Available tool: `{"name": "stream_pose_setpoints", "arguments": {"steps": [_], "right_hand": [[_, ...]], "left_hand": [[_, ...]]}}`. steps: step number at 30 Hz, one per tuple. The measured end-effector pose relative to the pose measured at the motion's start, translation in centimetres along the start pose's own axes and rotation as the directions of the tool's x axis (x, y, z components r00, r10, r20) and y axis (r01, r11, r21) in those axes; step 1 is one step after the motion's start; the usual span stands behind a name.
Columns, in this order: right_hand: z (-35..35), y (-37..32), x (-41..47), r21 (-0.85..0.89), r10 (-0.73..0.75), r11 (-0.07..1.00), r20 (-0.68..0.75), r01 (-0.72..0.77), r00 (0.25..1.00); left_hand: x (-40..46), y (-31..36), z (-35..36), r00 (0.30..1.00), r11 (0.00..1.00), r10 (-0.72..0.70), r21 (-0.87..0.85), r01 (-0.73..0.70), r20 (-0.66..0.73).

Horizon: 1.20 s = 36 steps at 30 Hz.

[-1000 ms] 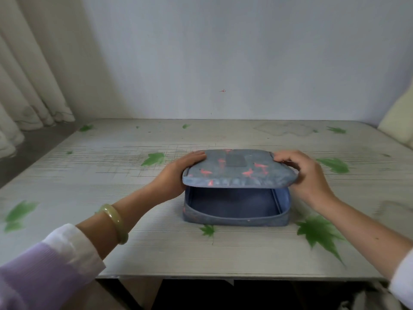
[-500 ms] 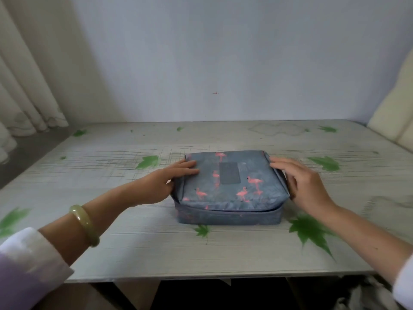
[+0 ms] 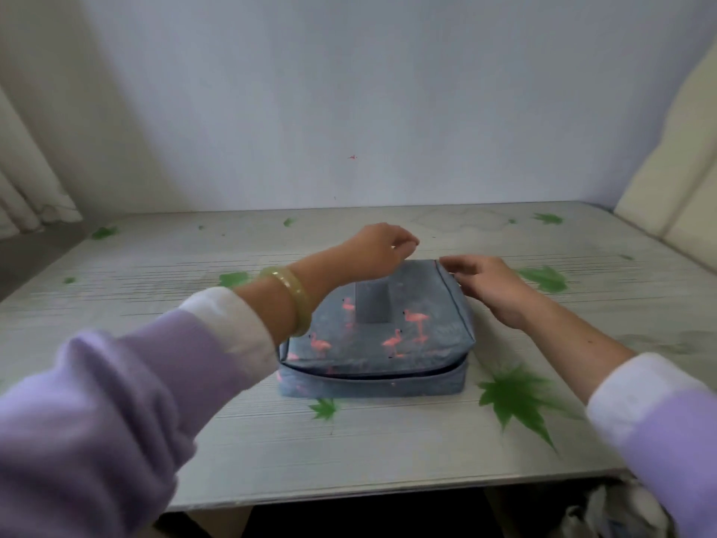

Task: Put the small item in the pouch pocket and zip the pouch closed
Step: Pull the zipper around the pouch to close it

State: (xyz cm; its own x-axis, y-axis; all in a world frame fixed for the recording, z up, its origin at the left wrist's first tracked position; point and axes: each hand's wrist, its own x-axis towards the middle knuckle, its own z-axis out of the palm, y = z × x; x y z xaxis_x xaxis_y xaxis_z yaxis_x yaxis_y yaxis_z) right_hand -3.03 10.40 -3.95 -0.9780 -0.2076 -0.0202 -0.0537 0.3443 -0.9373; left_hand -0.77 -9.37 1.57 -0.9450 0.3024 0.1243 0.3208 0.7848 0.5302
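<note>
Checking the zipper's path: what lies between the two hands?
Head view: only the pouch's far top edge lies between the left hand and right hand.

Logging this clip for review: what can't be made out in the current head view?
- Inside of the pouch: hidden by its lowered lid, so the small item is unseen.
- Zipper pull: not visible; the left hand reaches over the far edge.
- Right hand fingertips: pressed on the far right corner, grip unclear.
- Left sleeve: blurred, cut by the frame edge.
</note>
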Motion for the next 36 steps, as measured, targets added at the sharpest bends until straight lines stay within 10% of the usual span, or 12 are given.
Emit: {"name": "stream_pose_setpoints", "arguments": {"steps": [17, 36], "right_hand": [[0.2, 0.7, 2.0, -0.003, -0.023, 1.0, 0.166, 0.024, 0.986], [-0.1, 1.4, 1.8, -0.244, -0.132, 0.961, -0.001, 0.127, 0.991]], "left_hand": [[3.8, -0.1, 2.6, 0.99, 0.988, -0.136, 0.086, 0.131, 0.046], [4.2, -0.6, 3.1, 0.99, 0.99, -0.138, 0.035, 0.137, 0.036]]}}
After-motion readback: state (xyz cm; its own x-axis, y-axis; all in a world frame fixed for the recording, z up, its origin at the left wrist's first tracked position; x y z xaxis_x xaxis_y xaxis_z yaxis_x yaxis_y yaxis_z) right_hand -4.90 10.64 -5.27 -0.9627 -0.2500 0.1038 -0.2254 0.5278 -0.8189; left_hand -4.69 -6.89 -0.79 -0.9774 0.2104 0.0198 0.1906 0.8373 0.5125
